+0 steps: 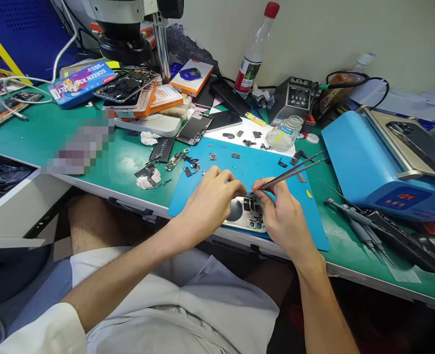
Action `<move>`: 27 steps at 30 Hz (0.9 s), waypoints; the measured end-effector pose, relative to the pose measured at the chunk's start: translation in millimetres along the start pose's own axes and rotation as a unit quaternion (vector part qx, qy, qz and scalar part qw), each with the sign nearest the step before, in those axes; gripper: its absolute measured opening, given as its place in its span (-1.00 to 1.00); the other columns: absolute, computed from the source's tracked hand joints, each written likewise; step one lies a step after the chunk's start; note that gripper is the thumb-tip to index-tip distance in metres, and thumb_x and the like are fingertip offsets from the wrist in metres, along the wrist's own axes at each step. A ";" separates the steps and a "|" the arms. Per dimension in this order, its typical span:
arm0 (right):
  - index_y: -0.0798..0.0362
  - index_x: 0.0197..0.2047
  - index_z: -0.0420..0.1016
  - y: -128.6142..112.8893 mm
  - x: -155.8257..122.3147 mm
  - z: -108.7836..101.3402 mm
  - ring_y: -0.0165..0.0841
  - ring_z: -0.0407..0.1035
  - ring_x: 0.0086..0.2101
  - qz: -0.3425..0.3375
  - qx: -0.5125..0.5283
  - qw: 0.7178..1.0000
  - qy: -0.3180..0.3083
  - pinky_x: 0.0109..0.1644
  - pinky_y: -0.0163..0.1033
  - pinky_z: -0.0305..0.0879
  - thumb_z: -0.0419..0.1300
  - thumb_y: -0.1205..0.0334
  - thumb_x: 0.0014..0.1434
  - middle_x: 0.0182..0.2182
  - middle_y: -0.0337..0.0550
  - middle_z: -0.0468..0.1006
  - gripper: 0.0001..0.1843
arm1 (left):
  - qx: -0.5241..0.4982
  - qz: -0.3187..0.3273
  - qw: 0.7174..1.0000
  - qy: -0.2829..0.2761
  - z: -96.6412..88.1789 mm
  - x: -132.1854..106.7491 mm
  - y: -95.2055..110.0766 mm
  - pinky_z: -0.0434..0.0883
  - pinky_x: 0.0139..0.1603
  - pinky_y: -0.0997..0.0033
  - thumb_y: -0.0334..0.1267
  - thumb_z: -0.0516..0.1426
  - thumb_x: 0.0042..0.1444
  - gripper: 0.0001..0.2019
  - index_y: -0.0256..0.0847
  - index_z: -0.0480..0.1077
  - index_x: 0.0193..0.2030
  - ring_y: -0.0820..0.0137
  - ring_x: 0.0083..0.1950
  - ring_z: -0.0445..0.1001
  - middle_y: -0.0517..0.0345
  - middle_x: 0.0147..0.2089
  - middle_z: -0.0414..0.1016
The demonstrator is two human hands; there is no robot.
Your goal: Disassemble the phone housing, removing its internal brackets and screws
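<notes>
An opened phone housing (245, 214) lies on the blue work mat (261, 169) near the table's front edge. My left hand (212, 196) rests on the housing's left part with its fingers curled and pressed together; what they pinch is hidden. My right hand (279, 214) is closed on metal tweezers (293, 172), whose tips touch the inside of the housing by my left fingertips. Several small screws and phone parts (182, 162) lie scattered on the mat and beside it.
A blue laminating machine (372, 162) stands at the right, with tools (353, 216) in front of it. A glass jar (285, 132), a bottle (256, 49), a soldering station (294, 98), stacked phones and boxes (139, 91) and a microscope (125, 29) fill the back. The green table (55, 132) shows at the left.
</notes>
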State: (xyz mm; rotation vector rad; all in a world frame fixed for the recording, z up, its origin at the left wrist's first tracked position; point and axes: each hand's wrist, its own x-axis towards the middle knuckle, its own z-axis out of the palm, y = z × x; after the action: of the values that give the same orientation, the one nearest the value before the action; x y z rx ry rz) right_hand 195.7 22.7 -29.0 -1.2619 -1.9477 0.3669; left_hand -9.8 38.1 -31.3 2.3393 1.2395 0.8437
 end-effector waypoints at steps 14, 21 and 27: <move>-0.09 0.03 0.43 1.7 3.2 6.5 -0.18 0.58 -0.06 -0.061 -0.056 0.996 -0.030 0.04 -0.08 0.52 0.11 0.22 0.55 -0.08 -0.09 0.65 -0.92 | 0.023 -0.026 0.999 0.002 3.7 3.7 -0.2 0.42 0.03 0.12 -0.48 0.12 0.46 -0.74 -0.20 0.66 -0.01 0.12 0.03 0.39 0.00 -0.06 0.60; -0.10 0.05 0.41 0.3 1.8 5.4 -0.19 0.58 -0.06 -0.068 -0.063 0.995 -0.030 0.03 -0.08 0.53 0.08 0.25 0.56 -0.06 -0.08 0.64 -0.89 | 0.029 -0.029 0.999 -0.004 2.3 3.5 1.3 0.41 0.04 0.14 -0.50 0.11 0.45 -0.72 -0.20 0.66 0.00 0.13 0.02 0.38 0.01 -0.07 0.60; -0.10 0.06 0.40 0.2 1.8 5.6 -0.19 0.58 -0.08 -0.084 -0.074 0.993 -0.029 0.00 -0.08 0.52 0.09 0.28 0.55 -0.07 -0.09 0.63 -0.88 | 0.028 -0.031 0.999 -0.011 1.7 4.4 1.5 0.41 0.05 0.13 -0.51 0.10 0.45 -0.71 -0.19 0.65 0.01 0.13 0.02 0.38 0.02 -0.05 0.60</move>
State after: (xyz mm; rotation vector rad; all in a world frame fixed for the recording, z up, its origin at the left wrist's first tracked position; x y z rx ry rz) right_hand 191.4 25.3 -32.0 -1.1786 -2.1463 0.1778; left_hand -5.9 40.9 -30.3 2.3336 1.3352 0.7711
